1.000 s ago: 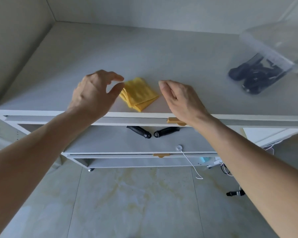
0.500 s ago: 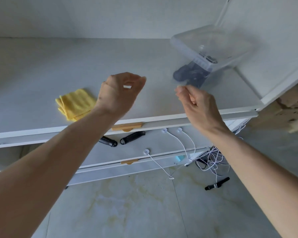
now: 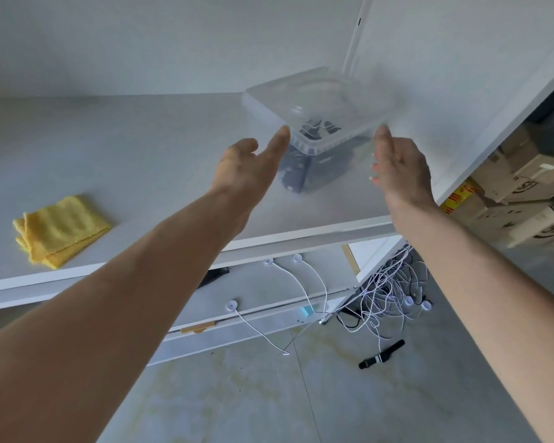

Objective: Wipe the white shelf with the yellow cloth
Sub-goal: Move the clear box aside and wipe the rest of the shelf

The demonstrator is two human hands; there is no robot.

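- I see both bare arms reaching up and forward to the clear lidded plastic box, which sits toward the right end of the white shelf.
- My landmark is that box. Dark objects show through its wall, but they are too blurred for me to identify.
- The left hand is at the box's left side, fingers loosely spread, with one fingertip at the near left corner of the lid rim. I cannot tell whether it actually touches.
- The right hand is at the box's right side, fingers held straight and close together, tips by the near right corner. It grips nothing that I can see.
- The folded yellow cloth lies flat on the same shelf, well to the left of the box and near the front edge, apart from both hands.
- Below the box, on a lower shelf board, white round pucks trail thin white cables that tangle to the lower right.
- A black cylindrical handle lies on the floor beneath that tangle.
- Cardboard cartons are stacked to the right of the box, beyond the shelf's side panel.
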